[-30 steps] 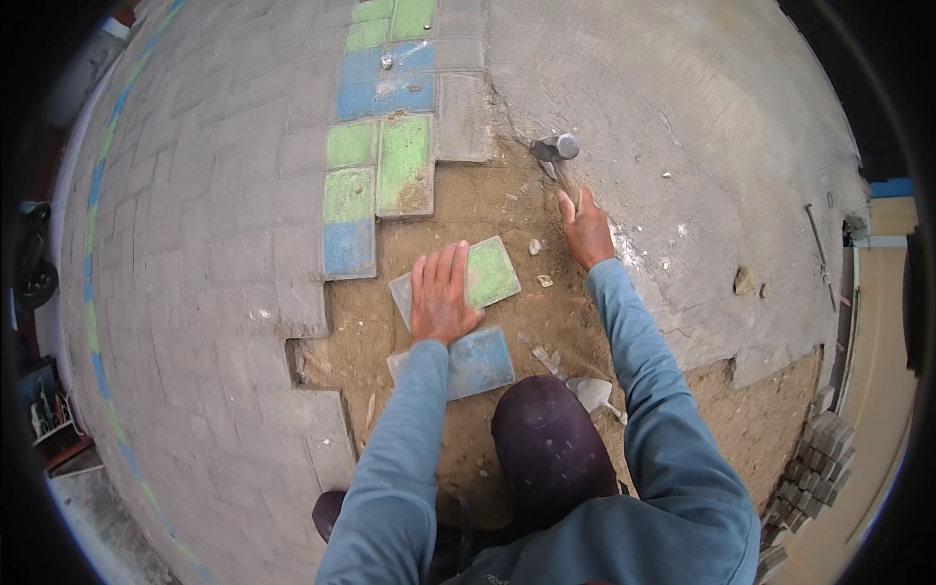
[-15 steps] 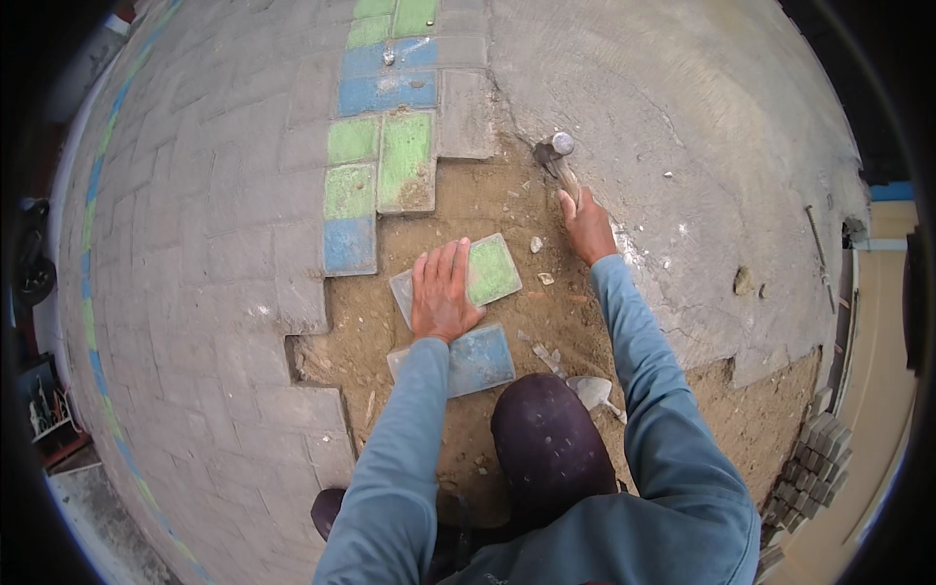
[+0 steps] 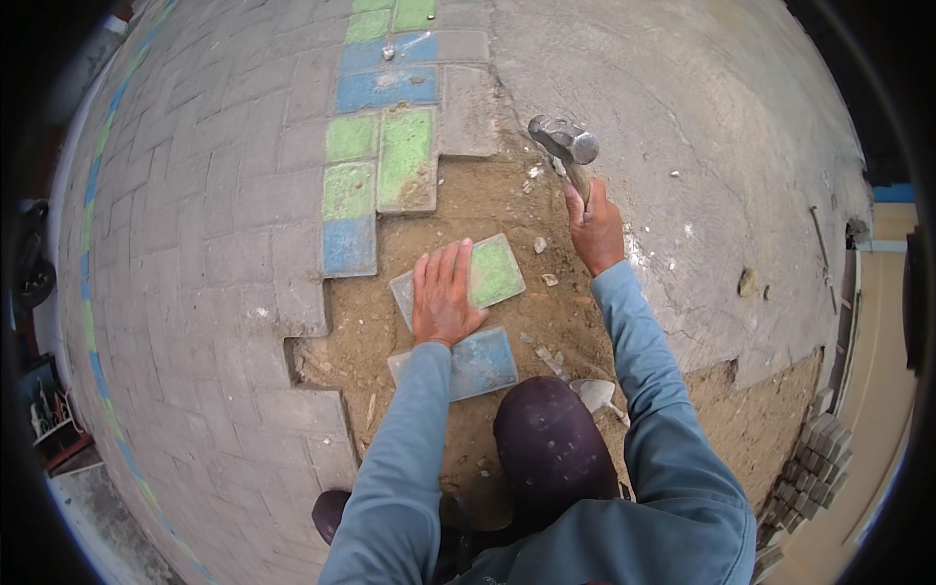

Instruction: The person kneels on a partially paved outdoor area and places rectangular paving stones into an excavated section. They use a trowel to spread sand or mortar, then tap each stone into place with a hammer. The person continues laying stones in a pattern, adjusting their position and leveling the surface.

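My right hand (image 3: 596,230) grips the handle of a hammer (image 3: 565,142), whose metal head is over the broken edge of the concrete slab (image 3: 682,107). Flat on a loose paver with a green-painted end (image 3: 495,271) lies my left hand (image 3: 447,292), its fingers stretched out. That paver rests on the bare sand (image 3: 556,327). Just nearer to me is a second loose paver with blue paint (image 3: 484,363), partly covered by my left forearm. White chips and small stones are scattered by the slab's edge.
Laid grey pavers (image 3: 214,253) fill the left side, with a stepped edge along the sand. A trowel (image 3: 595,395) lies beside my knee. Stacked pavers (image 3: 817,458) stand at the lower right, and a thin rod (image 3: 824,255) lies on the concrete.
The hammer has come up off the slab's edge, its head now larger in view. My right hand has shifted slightly right and nearer to me. My left hand stays on the paver.
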Demonstrator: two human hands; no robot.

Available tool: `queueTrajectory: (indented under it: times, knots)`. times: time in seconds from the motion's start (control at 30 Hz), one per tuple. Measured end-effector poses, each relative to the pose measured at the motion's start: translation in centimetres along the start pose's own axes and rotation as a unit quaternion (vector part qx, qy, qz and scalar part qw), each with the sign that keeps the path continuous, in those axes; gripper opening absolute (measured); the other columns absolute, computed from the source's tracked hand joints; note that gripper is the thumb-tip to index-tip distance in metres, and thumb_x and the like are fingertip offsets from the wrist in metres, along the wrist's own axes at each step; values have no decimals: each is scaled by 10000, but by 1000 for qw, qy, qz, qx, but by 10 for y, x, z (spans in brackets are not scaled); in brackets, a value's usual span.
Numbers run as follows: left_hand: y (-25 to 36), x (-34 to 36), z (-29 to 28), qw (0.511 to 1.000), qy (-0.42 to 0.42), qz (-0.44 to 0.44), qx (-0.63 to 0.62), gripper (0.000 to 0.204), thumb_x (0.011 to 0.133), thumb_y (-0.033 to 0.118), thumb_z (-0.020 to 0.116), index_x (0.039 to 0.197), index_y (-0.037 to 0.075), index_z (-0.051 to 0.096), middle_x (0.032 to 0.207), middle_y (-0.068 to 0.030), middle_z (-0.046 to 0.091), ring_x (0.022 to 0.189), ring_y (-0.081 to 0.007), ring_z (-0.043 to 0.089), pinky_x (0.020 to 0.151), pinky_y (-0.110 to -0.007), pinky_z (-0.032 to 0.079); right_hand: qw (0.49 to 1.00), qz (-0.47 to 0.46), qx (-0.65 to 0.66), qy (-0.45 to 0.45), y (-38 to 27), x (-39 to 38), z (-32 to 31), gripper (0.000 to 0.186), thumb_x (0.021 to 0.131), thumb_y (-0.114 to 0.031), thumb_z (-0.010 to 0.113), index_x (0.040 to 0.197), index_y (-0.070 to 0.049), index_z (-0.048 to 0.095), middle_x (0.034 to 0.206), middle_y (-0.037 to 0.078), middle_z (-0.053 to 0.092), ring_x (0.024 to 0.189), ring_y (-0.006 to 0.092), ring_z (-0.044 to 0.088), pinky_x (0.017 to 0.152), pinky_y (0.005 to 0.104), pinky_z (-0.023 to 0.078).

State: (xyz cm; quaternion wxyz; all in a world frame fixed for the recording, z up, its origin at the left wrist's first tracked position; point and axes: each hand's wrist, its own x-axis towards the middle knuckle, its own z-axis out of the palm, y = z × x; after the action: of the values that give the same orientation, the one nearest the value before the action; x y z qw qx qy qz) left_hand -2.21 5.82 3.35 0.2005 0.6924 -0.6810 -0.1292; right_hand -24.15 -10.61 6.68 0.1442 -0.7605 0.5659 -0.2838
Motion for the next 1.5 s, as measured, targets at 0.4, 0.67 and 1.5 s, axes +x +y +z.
queueTrajectory:
  times: [0.4,0.67,1.5]
  knots:
    - [0,1,3,1000,-6,-11,14,1121,561,273,895,1540,92,381,1474,-108,474,1389,-306,421,1220,-487,260,951,150,-231,139,81,-19,-60,360,995,-441,630,1060,-87,619,909,189,698,804,394,699,669,482,535]
    - [-2,-2,0,999,-20,-19,24,1130,550,273,893,1540,88,382,1467,-106,479,1384,-305,426,1213,-496,265,900,39,-407,151,84,-5,-48,214,937,-200,662,1122,-93,651,985,121,624,947,330,658,786,460,529]
    - [3,6,6,999,-27,-7,17,1157,540,286,900,1548,94,367,1459,-113,479,1390,-300,425,1212,-499,268,911,-125,-250,-302,33,58,51,229,1009,-207,517,1107,-48,649,1231,132,620,1127,313,626,884,437,543]
